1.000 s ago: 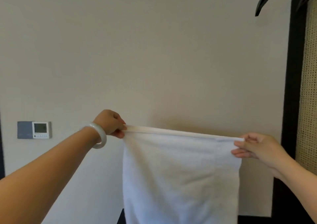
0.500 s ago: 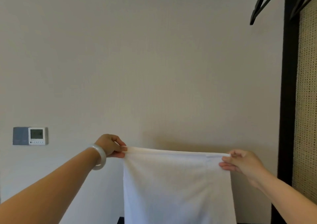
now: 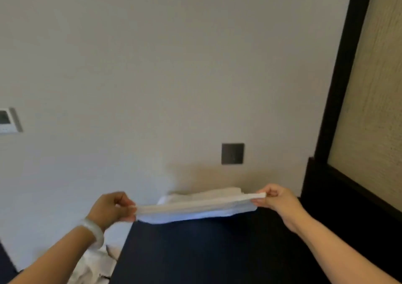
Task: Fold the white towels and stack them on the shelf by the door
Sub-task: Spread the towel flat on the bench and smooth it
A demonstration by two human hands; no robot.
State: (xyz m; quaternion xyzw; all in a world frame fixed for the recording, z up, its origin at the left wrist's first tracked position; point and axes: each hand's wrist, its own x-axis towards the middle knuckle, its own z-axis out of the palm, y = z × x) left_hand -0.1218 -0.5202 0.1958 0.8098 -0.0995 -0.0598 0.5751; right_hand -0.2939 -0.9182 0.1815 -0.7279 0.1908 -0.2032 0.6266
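Left grip (image 3: 109, 207): thumb and fingers pinched tight on left end of white towel (image 3: 195, 207), lower-centre frame.
Right grip (image 3: 275, 197): same pinch on right end; nothing else held.
Towel position: stretched near level btwn both grips, layered, just above far edge of dark bench (image 3: 195, 253), close to wall. Contact w/ bench: cannot tell.
Handling (est.): light, soft, limp; sags at once w/o tension. Not slippery, not fragile.
Hold points (est.): corners or hemmed edge, layers pinched together.
Wrist: pale bangle (image 3: 95, 232) on left arm.
Other cloth: white heap (image 3: 91, 266), lower left, beside bench.
Wall units: control panel (image 3: 8, 120) at left edge, dark plate (image 3: 232, 153) centre.
Writing/brands: none legible; panel screen too blurred.
Right edge: woven screen (image 3: 369, 87) in dark frame.
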